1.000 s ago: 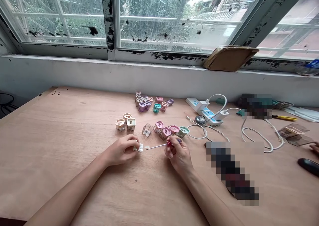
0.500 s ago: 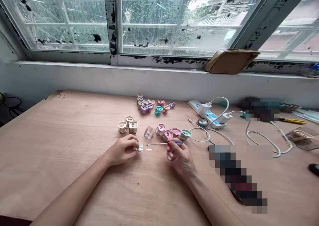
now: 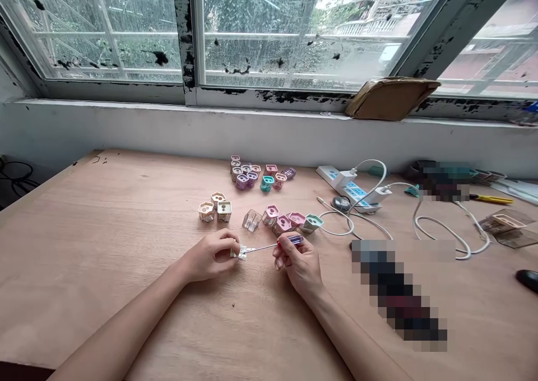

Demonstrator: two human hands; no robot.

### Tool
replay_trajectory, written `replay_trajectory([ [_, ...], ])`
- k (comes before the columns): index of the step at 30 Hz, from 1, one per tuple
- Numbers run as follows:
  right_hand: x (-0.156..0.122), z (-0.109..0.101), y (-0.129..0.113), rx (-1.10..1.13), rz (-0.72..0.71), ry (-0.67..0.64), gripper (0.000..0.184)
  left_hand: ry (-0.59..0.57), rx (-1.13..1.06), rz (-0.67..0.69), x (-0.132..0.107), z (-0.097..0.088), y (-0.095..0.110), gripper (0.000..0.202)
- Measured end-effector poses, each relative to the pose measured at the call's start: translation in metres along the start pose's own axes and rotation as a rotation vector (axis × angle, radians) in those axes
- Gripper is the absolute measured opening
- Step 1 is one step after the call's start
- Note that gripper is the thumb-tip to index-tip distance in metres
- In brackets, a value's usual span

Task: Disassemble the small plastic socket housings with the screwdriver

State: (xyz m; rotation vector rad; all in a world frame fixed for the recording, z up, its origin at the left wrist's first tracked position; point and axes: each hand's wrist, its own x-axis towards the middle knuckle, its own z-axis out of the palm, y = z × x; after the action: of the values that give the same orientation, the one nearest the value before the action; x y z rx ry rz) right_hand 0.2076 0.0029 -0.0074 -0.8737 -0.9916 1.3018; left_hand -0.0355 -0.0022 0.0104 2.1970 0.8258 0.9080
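My left hand (image 3: 217, 255) is closed on a small white plastic part (image 3: 242, 252) at the tabletop, its fingers hiding part of it. My right hand (image 3: 298, 260) grips a screwdriver (image 3: 294, 240) by its purple-and-clear handle. The thin metal shaft points left, and its tip meets the white part or lies just over it; which, I cannot tell. Just beyond my hands lies a clear plastic shell (image 3: 251, 220). Pink-topped cases (image 3: 282, 224) and a mint-topped case (image 3: 312, 223) stand to its right. A tiny brass-coloured piece (image 3: 233, 305) lies nearer to me.
Cream-topped cases (image 3: 224, 210) stand behind my left hand, with a farther cluster of coloured cases (image 3: 251, 178). A power strip (image 3: 351, 189) with white cables (image 3: 336, 233) lies right of centre. A yellow cutter (image 3: 491, 199) and a black mouse (image 3: 527, 280) are farther right.
The screwdriver has moved left, its tip now at the white part. My left hand and the white part have shifted slightly right, over where a small white strip lay.
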Motion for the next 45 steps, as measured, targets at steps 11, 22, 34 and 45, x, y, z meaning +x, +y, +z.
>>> replay_trajectory([
  [11, 0.0005, 0.0074, -0.0018, 0.092, 0.173, 0.082, 0.058, 0.013, -0.019, -0.026, 0.0003, 0.0034, 0.0023, 0.008],
  [22, -0.0005, 0.0077, 0.0006, 0.124, 0.205, 0.101, 0.058, 0.038, -0.021, -0.002, 0.0002, 0.0041, 0.0024, 0.006],
  [34, -0.0003, 0.0080, 0.0005, 0.130, 0.227, 0.099, 0.059, 0.030, -0.022, -0.021, 0.0002, 0.0041, 0.0029, 0.004],
  [45, -0.0002, 0.0066, 0.0029, 0.115, 0.217, 0.088, 0.057, 0.035, 0.002, 0.005, 0.0008, 0.0034, 0.0038, 0.005],
])
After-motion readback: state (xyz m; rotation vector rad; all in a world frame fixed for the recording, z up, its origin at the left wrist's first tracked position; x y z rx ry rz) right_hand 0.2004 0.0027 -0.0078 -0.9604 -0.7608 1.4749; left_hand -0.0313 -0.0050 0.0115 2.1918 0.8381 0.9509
